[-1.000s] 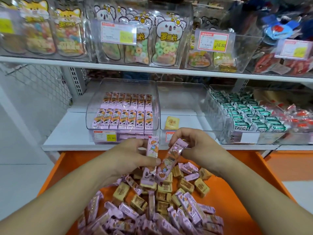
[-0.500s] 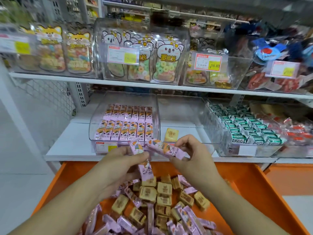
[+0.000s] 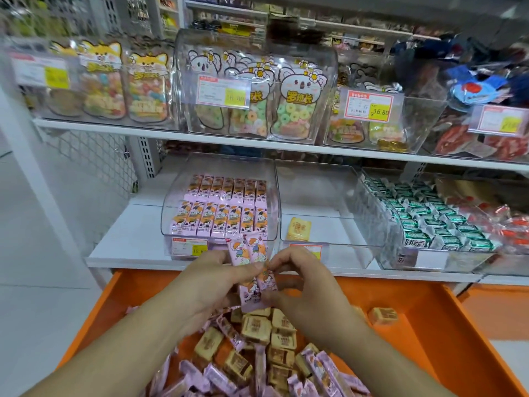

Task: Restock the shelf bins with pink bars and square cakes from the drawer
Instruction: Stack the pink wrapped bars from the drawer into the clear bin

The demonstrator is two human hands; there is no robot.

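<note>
You hold two pink bars [image 3: 252, 267] upright, side by side, above the orange drawer [image 3: 446, 333], just near of the left bin [image 3: 220, 202]. Your left hand [image 3: 211, 285] pinches them with thumb across the wrappers; your right hand [image 3: 303, 285] pinches their right edge with curled fingers. One square cake [image 3: 298, 229] lies in the middle bin [image 3: 317, 207]. A far tag [image 3: 367, 105] reads 16.80.

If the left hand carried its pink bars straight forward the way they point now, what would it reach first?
Most likely the front wall of the clear bin of pink bars, just ahead of the left hand and the held bars. Depth is unclear, so it might clear the rim instead.
</note>
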